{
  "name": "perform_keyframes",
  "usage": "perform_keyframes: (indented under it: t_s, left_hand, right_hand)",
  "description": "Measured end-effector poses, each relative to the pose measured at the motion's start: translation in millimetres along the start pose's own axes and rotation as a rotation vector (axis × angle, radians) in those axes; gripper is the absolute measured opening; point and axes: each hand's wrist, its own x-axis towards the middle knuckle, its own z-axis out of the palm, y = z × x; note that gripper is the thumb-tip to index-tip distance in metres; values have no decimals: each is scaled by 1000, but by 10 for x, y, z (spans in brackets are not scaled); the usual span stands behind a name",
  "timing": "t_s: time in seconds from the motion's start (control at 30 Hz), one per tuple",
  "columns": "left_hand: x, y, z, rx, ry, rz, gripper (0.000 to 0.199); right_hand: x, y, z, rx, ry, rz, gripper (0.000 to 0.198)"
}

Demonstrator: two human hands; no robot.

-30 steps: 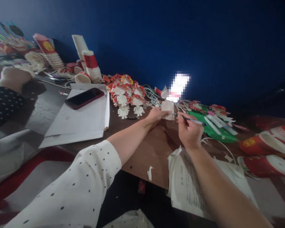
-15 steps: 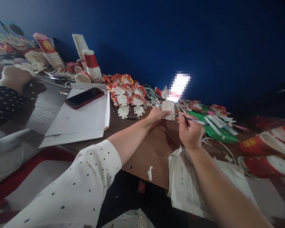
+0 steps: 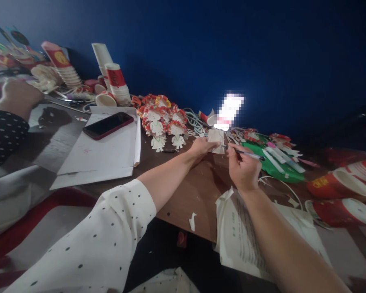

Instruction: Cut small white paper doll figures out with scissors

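My left hand (image 3: 202,147) grips a small piece of pale paper or card (image 3: 216,139) by its left side, thumb on top. Faint lines show on the card, too small to make out. My right hand (image 3: 244,167) is closed around a pen (image 3: 247,153), whose tip meets the card's lower right part. Just behind the card stands a bright phone-like screen (image 3: 230,110), blurred out. Left of my hands is a cluster of paper dolls (image 3: 158,122) with red, frilly hair. Right of the pen, several white markers (image 3: 282,158) lie on a green sheet (image 3: 262,160).
A dark phone (image 3: 108,125) rests on white paper sheets (image 3: 94,158). Stacked paper cups (image 3: 117,83) stand at the back left; more red cups (image 3: 338,185) lie at the right. A co-worker's hand (image 3: 21,92) is at the far left. A printed bag (image 3: 234,236) overhangs the table's front edge.
My right hand and the pen have shifted very slightly left along the card. The co-worker's hand at the far left has moved slightly. My left hand still grips the card.
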Motion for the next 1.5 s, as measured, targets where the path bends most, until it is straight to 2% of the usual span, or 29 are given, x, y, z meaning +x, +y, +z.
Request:
perform_keyframes:
  t_s: [0.97, 1.13, 1.5]
  left_hand:
    - [40, -45, -15, 44, 7, 17, 18]
    - [46, -56, -17, -3, -4, 12, 18]
    - [23, -15, -12, -42, -24, 5, 18]
  right_hand:
    - [-7, -12, -10, -83, 19, 5, 35]
    - [-8, -6, -5, -49, 20, -25, 33]
    - [-17, -11, -16, -46, 47, 8, 33]
